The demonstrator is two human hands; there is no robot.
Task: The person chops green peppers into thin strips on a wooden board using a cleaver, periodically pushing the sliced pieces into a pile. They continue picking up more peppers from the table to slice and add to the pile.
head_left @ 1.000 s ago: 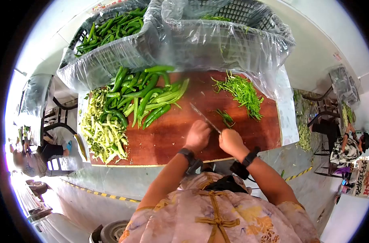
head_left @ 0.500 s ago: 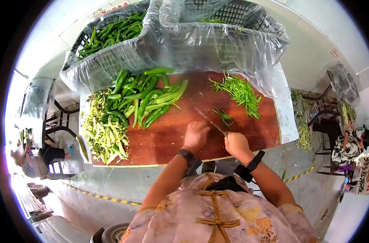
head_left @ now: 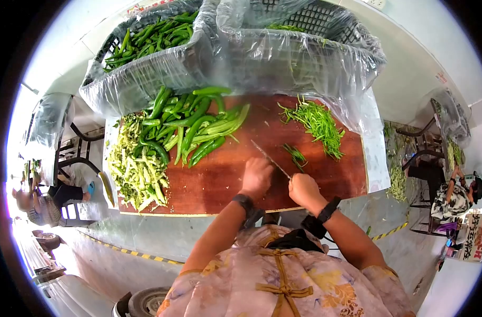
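Observation:
My right hand (head_left: 306, 191) is closed round the handle of a knife (head_left: 270, 157), its thin blade slanting up and left over the red-brown board (head_left: 219, 179). Just left of the blade, my left hand (head_left: 257, 177) is curled down at the board; whatever its fingers hold is hidden. A small bunch of green shreds (head_left: 295, 156) lies right of the blade, and a larger heap of shreds (head_left: 319, 127) is farther back. Whole green peppers (head_left: 190, 124) and flattened pepper pieces (head_left: 225, 126) lie at the left rear, beside a pale pile of pepper cores (head_left: 140, 174).
Behind the board stand two plastic-lined crates, the left crate (head_left: 140, 79) with green peppers, the right crate (head_left: 304, 50) with some green shreds. A seated person (head_left: 45, 206) is at far left, another person (head_left: 452, 195) at far right. Black chairs (head_left: 423, 142) stand near that right side.
The view has shifted slightly. My right hand and the knife have moved a little to the left, closer to my left hand, which has stayed nearly in place.

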